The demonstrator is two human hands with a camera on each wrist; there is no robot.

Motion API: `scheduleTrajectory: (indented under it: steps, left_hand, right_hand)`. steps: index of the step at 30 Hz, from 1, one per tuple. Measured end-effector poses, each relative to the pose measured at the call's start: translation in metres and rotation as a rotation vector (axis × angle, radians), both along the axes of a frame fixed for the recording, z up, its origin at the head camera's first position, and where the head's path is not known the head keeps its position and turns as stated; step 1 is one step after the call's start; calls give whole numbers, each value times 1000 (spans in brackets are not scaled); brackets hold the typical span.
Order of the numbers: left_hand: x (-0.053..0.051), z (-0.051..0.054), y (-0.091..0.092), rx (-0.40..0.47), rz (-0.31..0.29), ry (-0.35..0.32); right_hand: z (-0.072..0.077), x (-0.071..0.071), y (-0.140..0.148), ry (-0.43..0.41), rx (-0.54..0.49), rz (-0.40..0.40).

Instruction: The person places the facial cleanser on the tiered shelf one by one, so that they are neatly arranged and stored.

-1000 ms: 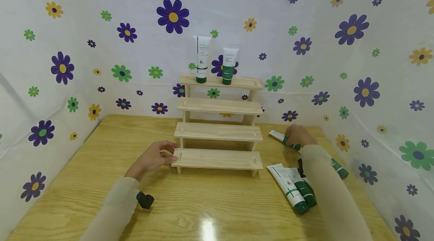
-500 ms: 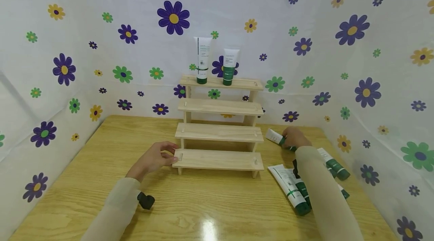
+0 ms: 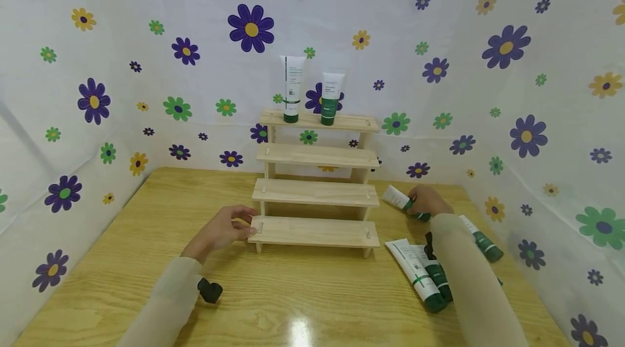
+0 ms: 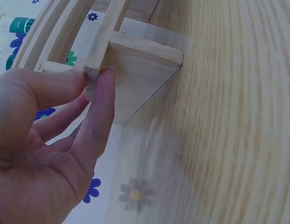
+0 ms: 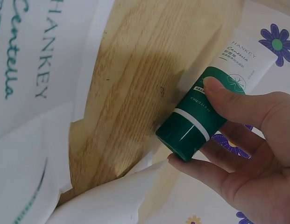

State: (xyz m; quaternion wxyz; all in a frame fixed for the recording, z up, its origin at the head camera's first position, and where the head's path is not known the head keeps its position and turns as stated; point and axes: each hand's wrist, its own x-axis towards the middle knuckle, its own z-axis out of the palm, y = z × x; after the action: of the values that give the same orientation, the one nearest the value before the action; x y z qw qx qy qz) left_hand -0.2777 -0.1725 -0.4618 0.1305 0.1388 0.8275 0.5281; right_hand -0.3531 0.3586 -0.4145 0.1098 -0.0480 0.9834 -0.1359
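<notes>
My left hand (image 3: 222, 229) pinches the left end of the lowest step of a pale wooden four-step rack (image 3: 312, 230); in the left wrist view thumb and fingers lie on either side of the board (image 4: 105, 44). At the right, my right hand (image 3: 429, 201) holds a small white and green squeeze tube (image 3: 397, 198) near the table. Seen from the right wrist, the thumb lies on the tube's green part (image 5: 201, 100) and the fingers are round its far side. On the top step stand a taller white tube (image 3: 293, 87) and a shorter white and green tube (image 3: 329, 97), caps down.
Several more tubes lie on the wooden table (image 3: 293, 293) at the right: a long white one (image 3: 415, 274), a green-capped one (image 3: 437, 274) beside it, and another (image 3: 483, 241) beyond the right forearm. A flower-patterned cloth (image 3: 205, 65) encloses the back and sides.
My right hand has taken hold of the small tube, which has turned and shifted slightly left. The left hand keeps its place on the rack.
</notes>
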Motion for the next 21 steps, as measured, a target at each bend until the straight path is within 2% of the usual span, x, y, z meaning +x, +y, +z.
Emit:
scheduleTrajectory:
  steps: [3,9,15,21]
  left_hand:
    - [1,0,0,-8,10,-15]
    - [0,-1,1,-18,17,-22]
    - [-1,-1,0,-11,12,-12]
    - [1,-1,1,-5,26,-24]
  right_hand:
    - [3,3,3,7,-30,9]
    - [15,2,7,17,-121,-26]
    - [28,-1,7,74,-157,-38]
    - [44,3,0,124,-235,-67]
